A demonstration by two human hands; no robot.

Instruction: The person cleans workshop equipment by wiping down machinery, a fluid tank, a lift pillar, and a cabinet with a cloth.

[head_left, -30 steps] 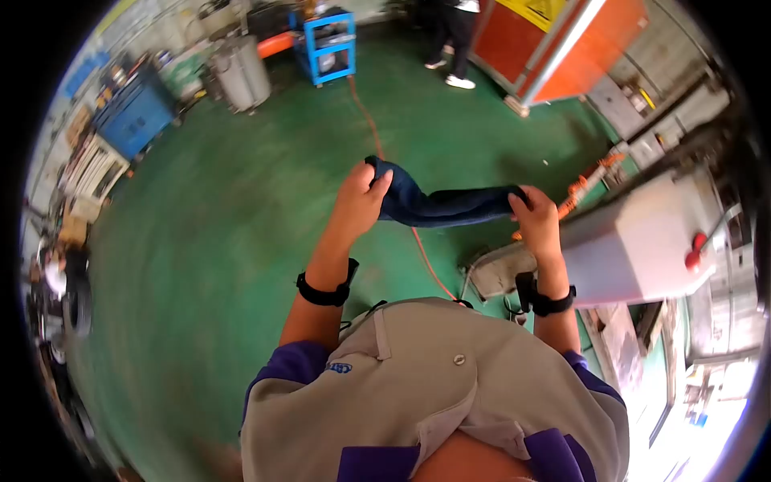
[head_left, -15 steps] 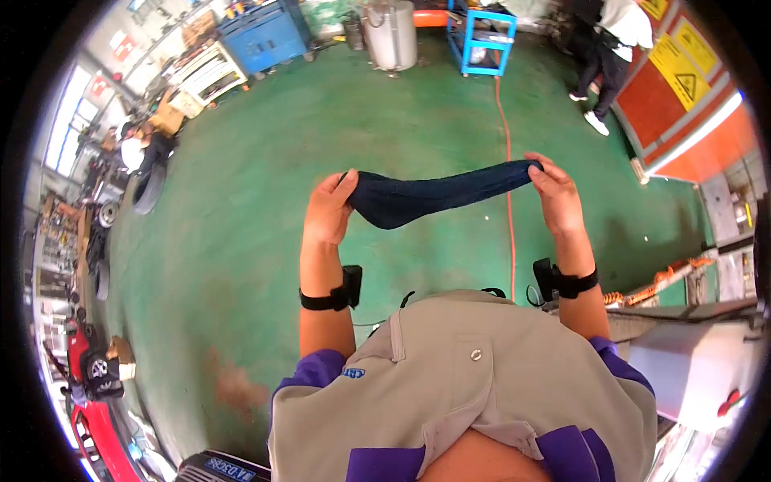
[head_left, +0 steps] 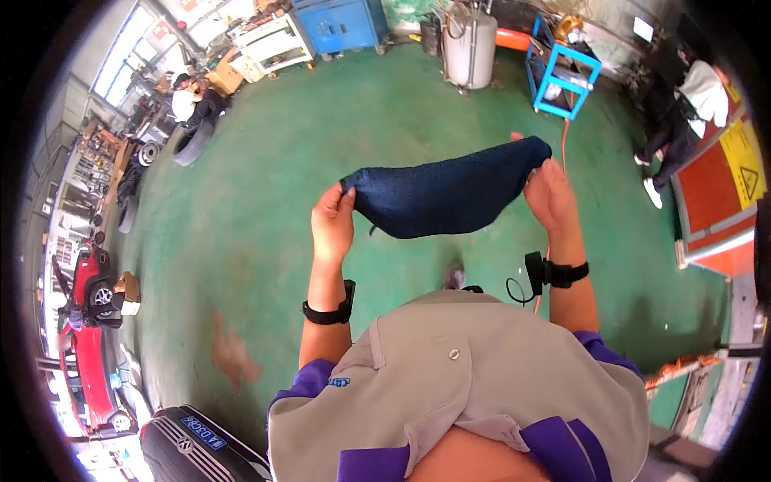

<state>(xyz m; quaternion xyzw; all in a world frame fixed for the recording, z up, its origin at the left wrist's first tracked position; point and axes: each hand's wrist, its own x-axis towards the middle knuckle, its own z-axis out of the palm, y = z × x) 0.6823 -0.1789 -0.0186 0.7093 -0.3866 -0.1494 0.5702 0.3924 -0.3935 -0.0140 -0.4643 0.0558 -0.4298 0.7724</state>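
A dark navy cloth [head_left: 442, 195] is stretched between my two hands in front of my chest, above the green floor. My left hand [head_left: 332, 221] pinches its left upper corner between thumb and fingers. At the other end, my right hand [head_left: 550, 189] grips the right edge, with part of the fingers hidden behind the fabric. The lower edge of the cloth sags in a wide curve between the hands. Black straps with small dark devices sit on both wrists.
A blue wheeled cart [head_left: 562, 84] and a grey cylindrical tank [head_left: 472, 50] stand at the back. One person [head_left: 197, 100] sits by a tyre [head_left: 194, 145] at left; another [head_left: 695, 104] stands at right. A black car [head_left: 197, 442] and red car [head_left: 90, 373] are at lower left. An orange hose crosses the floor.
The cloth has opened from a narrow folded band into a broader, sagging sheet. My view has turned left, and more of the black car shows at lower left.
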